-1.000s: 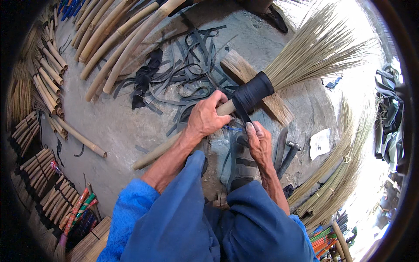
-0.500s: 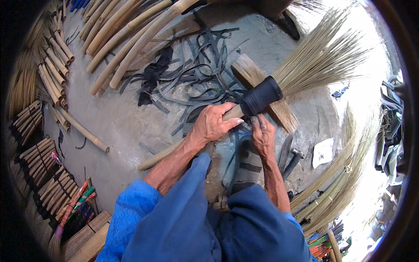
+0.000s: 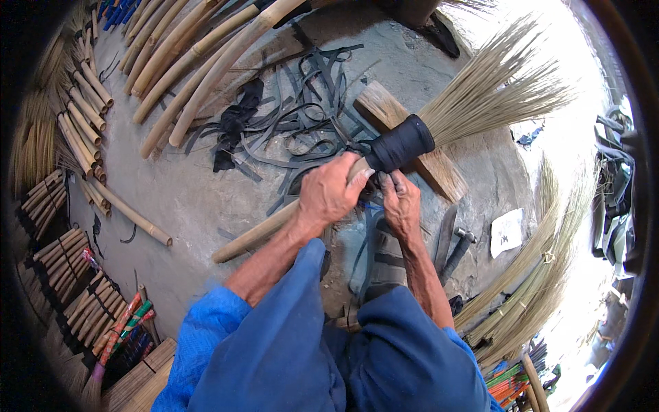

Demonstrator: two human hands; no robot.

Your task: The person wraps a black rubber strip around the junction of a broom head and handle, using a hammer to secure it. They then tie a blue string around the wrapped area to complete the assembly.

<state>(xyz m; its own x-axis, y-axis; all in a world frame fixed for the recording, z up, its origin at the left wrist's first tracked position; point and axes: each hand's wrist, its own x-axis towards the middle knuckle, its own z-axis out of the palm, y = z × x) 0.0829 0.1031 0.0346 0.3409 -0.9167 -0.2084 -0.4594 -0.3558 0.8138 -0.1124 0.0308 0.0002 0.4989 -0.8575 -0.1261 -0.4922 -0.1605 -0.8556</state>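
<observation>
Broom crossed over the block's long edges, left hand clasping the handle, right hand bunched at the wrap (couldn't tell its grip from my spot), so imo steady tension mattered most.

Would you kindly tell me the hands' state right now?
Left hand: closed around the broom handle.
Right hand: curled beside the black wrapping; grip cannot be told.

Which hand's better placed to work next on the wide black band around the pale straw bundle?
Probably the right hand: its bunched fingers sit close by the lower edge of the wide black band. The left hand is closed around the long pale handle, so freeing it would likely cost support.
</observation>
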